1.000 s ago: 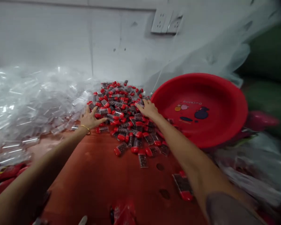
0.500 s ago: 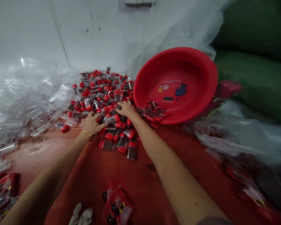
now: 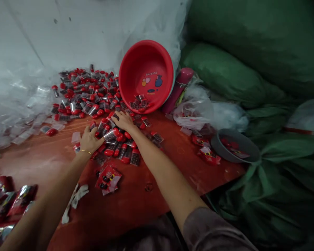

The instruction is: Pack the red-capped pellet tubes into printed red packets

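Note:
A cluster of small clear tubes (image 3: pixel 122 151) with red ends and dark dotted contents lies on the red tabletop between my hands. At its left edge is my left hand (image 3: pixel 90 141), fingers apart, touching the tubes, a thin gold bracelet on the wrist. My right hand (image 3: pixel 124 122) rests over the cluster's far right side, fingers spread and curved down against the tubes. Behind them spreads a larger heap of the same tubes (image 3: pixel 81 92). A red basin (image 3: pixel 163 62) leans on its side at the heap's right, with several tubes inside.
Empty clear sleeves (image 3: pixel 13 104) pile up at the left. Red printed packets (image 3: pixel 23 200) lie front left, another packet (image 3: pixel 110 177) and white gloves (image 3: pixel 74 202) nearer me. A pink bottle (image 3: pixel 179 85), grey bowl (image 3: pixel 234 158) and green sacks (image 3: pixel 232 76) stand right.
The view has swung right and down. Both hands have drawn a cluster of tubes towards me, away from the larger heap, and it now lies close to the red packet.

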`<state>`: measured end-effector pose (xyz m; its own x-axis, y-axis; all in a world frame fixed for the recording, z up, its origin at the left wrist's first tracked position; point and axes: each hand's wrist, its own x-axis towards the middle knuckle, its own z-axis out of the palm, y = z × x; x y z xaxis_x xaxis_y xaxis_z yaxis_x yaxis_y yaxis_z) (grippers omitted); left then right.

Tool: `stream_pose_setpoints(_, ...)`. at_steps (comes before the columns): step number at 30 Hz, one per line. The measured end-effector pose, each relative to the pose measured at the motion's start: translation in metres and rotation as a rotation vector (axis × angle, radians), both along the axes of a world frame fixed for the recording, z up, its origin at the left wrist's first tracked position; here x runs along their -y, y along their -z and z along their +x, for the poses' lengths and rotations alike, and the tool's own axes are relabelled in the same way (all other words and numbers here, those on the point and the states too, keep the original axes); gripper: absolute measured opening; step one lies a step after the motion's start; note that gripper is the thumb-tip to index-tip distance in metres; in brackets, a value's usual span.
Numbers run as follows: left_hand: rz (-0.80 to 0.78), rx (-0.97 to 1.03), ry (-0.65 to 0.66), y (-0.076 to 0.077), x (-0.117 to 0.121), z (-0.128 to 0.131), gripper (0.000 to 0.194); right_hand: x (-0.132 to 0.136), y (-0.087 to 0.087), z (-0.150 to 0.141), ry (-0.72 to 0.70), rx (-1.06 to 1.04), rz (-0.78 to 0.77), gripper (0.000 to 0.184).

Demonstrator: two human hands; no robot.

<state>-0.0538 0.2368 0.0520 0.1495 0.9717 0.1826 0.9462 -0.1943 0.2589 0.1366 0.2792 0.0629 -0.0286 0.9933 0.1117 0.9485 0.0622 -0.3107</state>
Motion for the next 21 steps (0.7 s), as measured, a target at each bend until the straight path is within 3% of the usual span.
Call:
stream_pose_setpoints(6,-0.036,-0.011,0.027,0.004,0.034,0.010,0.056,0.049,0.003,0.025,-0.069,-0.033,-0.031,0.051)
stream_pose_setpoints(10,-0.024,0.001,0.053,0.007,0.044,0.026,0.062,0.074,0.010,0.051,-0.062,-0.003,-0.003,0.050)
stream_pose_setpoints(15,-0.032,-0.032,0.027,-0.013,0.056,0.035,0.078,0.119,0.006,0.068,0.023,0.018,0.134,0.049)
stream_pose_setpoints(18,0.027,-0.006,0.003,-0.028,0.088,0.025,0.069,0.163,-0.001,0.055,-0.129,0.037,0.210,0.049)
stream_pose_setpoints(21,0.034,0.004,0.054,-0.025,0.142,0.015,0.046,0.202,0.004,0.027,-0.406,0.076,0.217,0.052)
